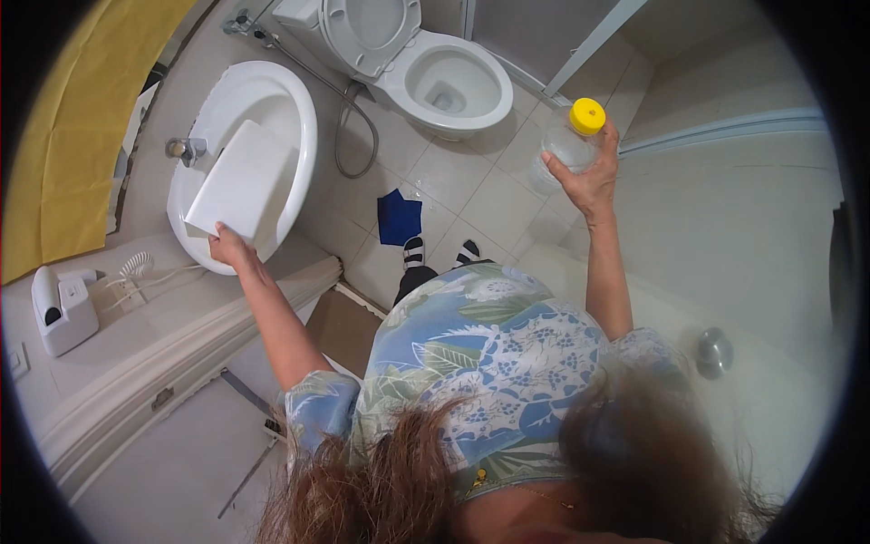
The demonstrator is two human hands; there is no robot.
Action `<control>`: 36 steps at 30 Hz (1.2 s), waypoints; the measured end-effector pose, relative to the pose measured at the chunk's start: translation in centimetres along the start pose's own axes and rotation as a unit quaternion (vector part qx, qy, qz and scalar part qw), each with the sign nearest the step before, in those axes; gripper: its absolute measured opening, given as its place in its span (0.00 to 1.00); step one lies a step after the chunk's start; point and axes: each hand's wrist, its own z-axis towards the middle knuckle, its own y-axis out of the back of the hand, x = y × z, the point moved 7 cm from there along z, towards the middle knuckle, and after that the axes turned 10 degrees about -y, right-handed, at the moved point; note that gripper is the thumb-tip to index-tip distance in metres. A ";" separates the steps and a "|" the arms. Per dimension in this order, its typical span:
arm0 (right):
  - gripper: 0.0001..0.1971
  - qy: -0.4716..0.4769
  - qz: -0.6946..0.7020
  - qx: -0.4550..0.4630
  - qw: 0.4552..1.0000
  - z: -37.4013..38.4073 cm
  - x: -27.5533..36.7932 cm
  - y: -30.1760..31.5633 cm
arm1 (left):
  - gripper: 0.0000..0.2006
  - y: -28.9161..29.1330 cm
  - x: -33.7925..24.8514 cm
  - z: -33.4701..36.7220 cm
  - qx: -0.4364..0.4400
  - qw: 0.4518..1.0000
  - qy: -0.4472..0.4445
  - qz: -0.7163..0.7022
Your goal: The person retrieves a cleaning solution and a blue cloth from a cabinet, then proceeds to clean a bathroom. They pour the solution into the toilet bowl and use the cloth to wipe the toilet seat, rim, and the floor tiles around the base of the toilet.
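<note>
Left hand (pixel 232 249) pinches the near corner of a white slab (pixel 245 172), thumb on top; how its fingers sit beneath cannot be told. Beyond that hand, the slab lies across the sink (pixel 305 136), with the tap (pixel 186 150) just beside it. Right hand (pixel 594 186) curves around a clear bottle (pixel 560 145), thumb on the near side, yellow cap (pixel 588 116) facing up. Between the hands, lower down, a blue cloth (pixel 399 218) lies on the floor (pixel 480 195). Farther off, also between them, stands the toilet (pixel 444 95), lid raised. Well left of the left hand is a dryer (pixel 65 313).
</note>
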 end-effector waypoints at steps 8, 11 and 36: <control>0.42 -0.033 0.009 -0.008 0.999 -0.1 -2.5 2.4 | 0.16 -2.0 -10.5 -11.0 -0.135 0.826 -0.482 0.258; 0.42 -0.032 -0.002 0.002 0.999 -0.5 -3.0 1.9 | 0.15 -8.5 -7.0 -11.6 0.264 0.841 -0.435 0.185; 0.42 -0.058 -0.082 0.136 0.986 -5.5 -3.4 -1.6 | 0.26 -14.9 -5.3 -13.6 0.444 0.774 -0.375 0.249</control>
